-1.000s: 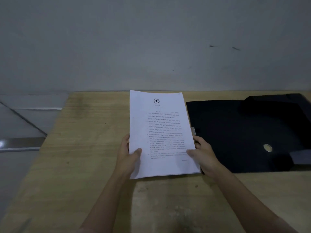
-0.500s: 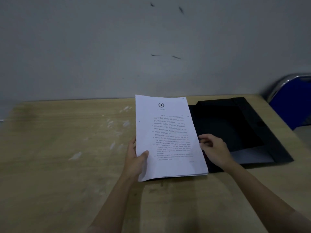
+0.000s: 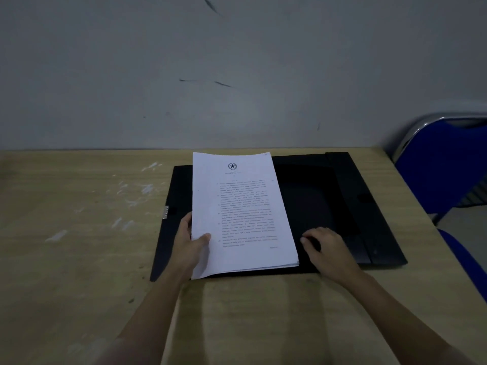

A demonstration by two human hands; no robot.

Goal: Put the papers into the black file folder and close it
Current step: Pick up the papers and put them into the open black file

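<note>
My left hand (image 3: 190, 246) holds the papers (image 3: 239, 214) at their left edge near the bottom corner: the grip is pinching the stack, with the thumb on the printed top page and the other fingers underneath. The stack is tilted a little, its far end raised, and it is above the black file folder (image 3: 329, 206), which lies open and flat on the wooden worktop (image 3: 79, 233). The bottom edge of the papers is near the front edge of the folder, and I cannot tell if it touches it.

My right hand (image 3: 326, 248) rests on the inner right side of the folder, just beside the lower right corner of the papers. Its fingers are bent and pressed down on the black surface, and this grip holds nothing.

A small metal clasp (image 3: 165, 212) shows at the left edge of the folder. The top page has a round emblem (image 3: 232, 166) and lines of text too small to read. At the right of the worktop stands a blue chair (image 3: 445, 164) with a metal frame.
</note>
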